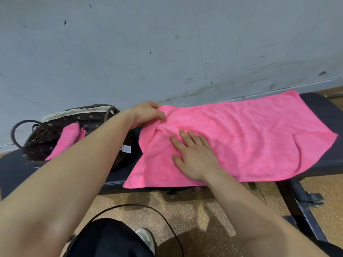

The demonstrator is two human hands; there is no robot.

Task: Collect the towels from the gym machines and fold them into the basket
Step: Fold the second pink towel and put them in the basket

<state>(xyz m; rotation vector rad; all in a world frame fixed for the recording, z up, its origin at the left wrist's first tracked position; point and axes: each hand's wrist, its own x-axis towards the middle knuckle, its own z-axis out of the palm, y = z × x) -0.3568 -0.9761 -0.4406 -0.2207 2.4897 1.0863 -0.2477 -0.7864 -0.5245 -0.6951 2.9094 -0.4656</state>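
While the bright pink microfibre towel (250, 138) lies spread along the black padded surface (321, 108), both bare forearms reach forward over it from the near edge. The right hand (194, 158) rests palm-down on the left half of the towel, fingers (193, 138) straight and slightly spread, pointing away toward the wall, pressing the fabric flat. The left arm extends diagonally from the lower left. The left hand (148, 114) is at the towel's far left corner, knuckles up, fingers curled over the edge and gripping a bunched fold of fabric. Creases run from this grip toward the right hand. The towel's near edge overhangs the front of the surface.

A dark brown woven basket (37, 138) with a flower-print liner and lace trim stands on the same surface, just left of the towel and partly behind the left forearm. A folded pink towel (66, 140) lies inside it. A white tag (126, 148) hangs at the basket's right side.
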